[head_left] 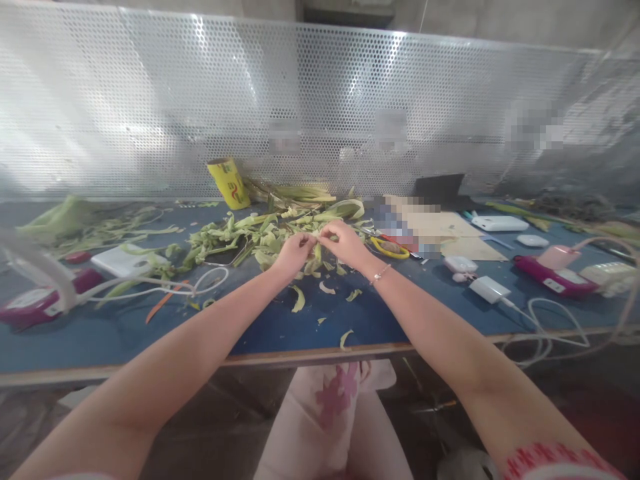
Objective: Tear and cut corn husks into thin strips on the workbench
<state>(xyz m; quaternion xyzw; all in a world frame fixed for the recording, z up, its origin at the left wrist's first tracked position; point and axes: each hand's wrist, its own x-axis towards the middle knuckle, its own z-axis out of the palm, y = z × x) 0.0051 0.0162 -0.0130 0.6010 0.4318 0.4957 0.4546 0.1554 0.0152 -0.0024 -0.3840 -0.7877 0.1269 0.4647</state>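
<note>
Both hands meet over a heap of pale green plant pieces [225,239] on the blue table [280,337]. Fingers of my left hand [294,255] are pinched together at a small pale green piece [317,252]. My right hand [345,243], with a bracelet at the wrist, pinches at the same piece from the right, its fingertips close to the left ones. The piece is mostly hidden by the fingers. Below the hands lie loose curved peelings [299,299] near the table's front edge.
A yellow can [230,183] leans behind the heap. Yellow-handled scissors [390,249] lie right of my right hand. Purple power strips [555,277], white chargers [490,290] and cables lie at both sides. A perforated metal panel [325,100] stands behind the table.
</note>
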